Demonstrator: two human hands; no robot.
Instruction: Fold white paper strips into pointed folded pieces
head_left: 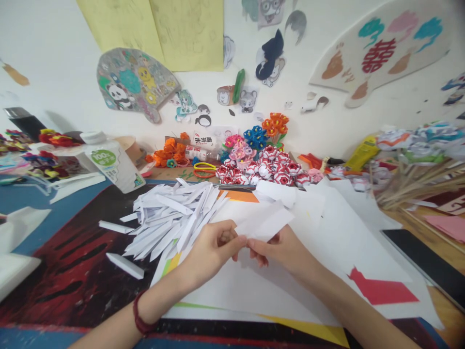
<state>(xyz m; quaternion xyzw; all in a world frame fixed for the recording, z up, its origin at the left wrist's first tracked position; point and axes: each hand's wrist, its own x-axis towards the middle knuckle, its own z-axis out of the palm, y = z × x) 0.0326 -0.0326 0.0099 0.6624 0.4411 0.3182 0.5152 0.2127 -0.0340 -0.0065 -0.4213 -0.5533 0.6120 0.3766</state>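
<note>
Between my two hands a small piece of white paper [267, 220] is held up, its free end pointing away to the upper right. My left hand [221, 245] pinches its near left edge, thumb and fingers closed. Right beside it, my right hand [274, 247] grips the same edge, with the two thumbs almost touching. Below both hands lie large white paper sheets [232, 293]. Just beyond my left hand is a pile of folded white paper strips [170, 215], and one loose folded strip [125, 265] lies left of it.
A white bottle [112, 162] stands at the back left. Red-and-white paper flowers [274, 169] line the back by the wall. On the right are a black phone [425, 264], a red paper scrap [385, 288] and thin wooden sticks [417, 182].
</note>
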